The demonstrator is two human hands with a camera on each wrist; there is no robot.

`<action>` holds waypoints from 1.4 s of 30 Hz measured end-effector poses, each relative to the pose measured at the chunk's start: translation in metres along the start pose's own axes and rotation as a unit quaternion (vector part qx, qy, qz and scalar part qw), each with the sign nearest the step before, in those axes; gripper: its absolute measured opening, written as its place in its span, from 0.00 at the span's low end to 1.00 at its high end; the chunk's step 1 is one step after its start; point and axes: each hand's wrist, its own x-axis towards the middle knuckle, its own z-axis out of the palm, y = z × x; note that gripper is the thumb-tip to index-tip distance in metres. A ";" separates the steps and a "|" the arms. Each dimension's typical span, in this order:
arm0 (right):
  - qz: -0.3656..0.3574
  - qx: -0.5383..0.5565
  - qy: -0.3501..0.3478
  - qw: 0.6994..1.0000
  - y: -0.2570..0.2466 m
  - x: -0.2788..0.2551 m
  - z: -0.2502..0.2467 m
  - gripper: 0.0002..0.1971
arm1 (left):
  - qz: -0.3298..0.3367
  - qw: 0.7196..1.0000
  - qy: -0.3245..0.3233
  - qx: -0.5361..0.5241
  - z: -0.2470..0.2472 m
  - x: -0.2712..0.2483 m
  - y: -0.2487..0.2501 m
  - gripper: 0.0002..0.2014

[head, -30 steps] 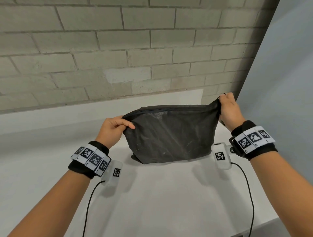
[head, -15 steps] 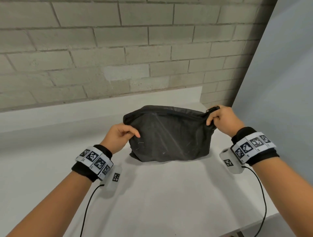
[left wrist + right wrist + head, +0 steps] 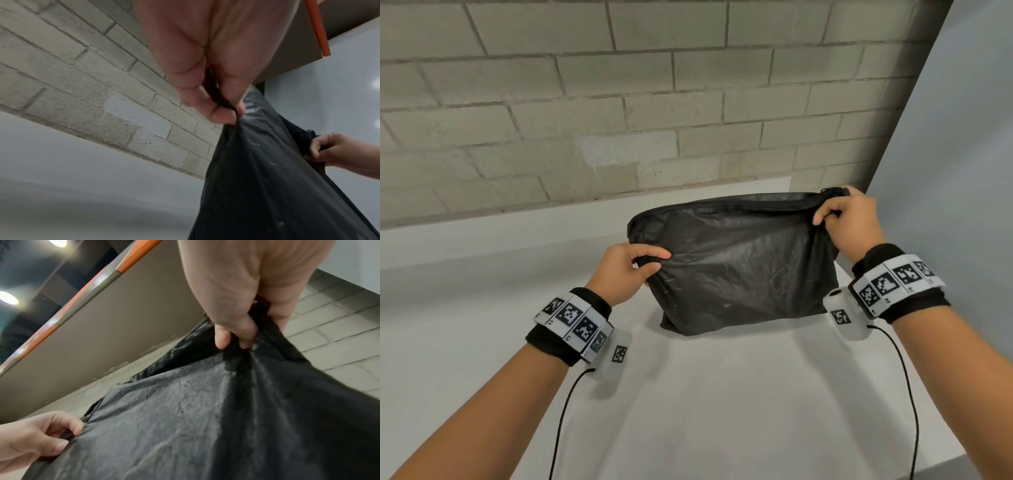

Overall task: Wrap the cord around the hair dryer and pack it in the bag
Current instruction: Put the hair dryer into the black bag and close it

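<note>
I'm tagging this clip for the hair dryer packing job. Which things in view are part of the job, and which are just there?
Part of the job:
- bag, on the table, zip closed
- left hand, pinching its left edge
- right hand, gripping its top right corner

Just there:
- table
- brick wall
- wristbands

No hair dryer or cord shows.

The bag (image 3: 736, 260) is standing on the counter (image 3: 722, 394), in front of the brick wall (image 3: 619, 102). The left grip (image 3: 625, 274) is pinching the bag's left side, below its top corner. The right grip (image 3: 851, 222) is pinching its top right corner, beside a side panel (image 3: 962, 171).
</note>
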 end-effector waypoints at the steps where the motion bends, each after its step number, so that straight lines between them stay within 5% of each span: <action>1: 0.006 -0.002 -0.008 1.000 0.005 0.009 0.000 0.18 | -0.014 1.000 -0.013 -0.006 0.003 0.008 0.002 0.17; 12: 0.053 -0.013 -0.106 0.993 0.070 0.087 0.008 0.15 | -0.109 0.989 -0.097 0.021 0.042 0.105 0.018 0.12; 17: 0.117 0.002 -0.235 0.965 0.097 0.130 0.022 0.15 | -0.133 0.983 -0.099 0.075 0.057 0.151 0.011 0.15; 21: 0.067 -0.055 -0.289 0.954 0.123 0.151 0.045 0.16 | -0.154 0.978 -0.094 0.101 0.067 0.176 -0.006 0.19; 29: 0.032 -0.076 -0.359 0.930 0.151 0.185 0.085 0.19 | -0.199 0.965 -0.114 0.129 0.078 0.204 -0.041 0.21; 42: 0.101 -0.052 -0.450 0.886 0.179 0.216 0.134 0.23 | -0.230 0.930 -0.213 0.189 0.082 0.230 -0.065 0.23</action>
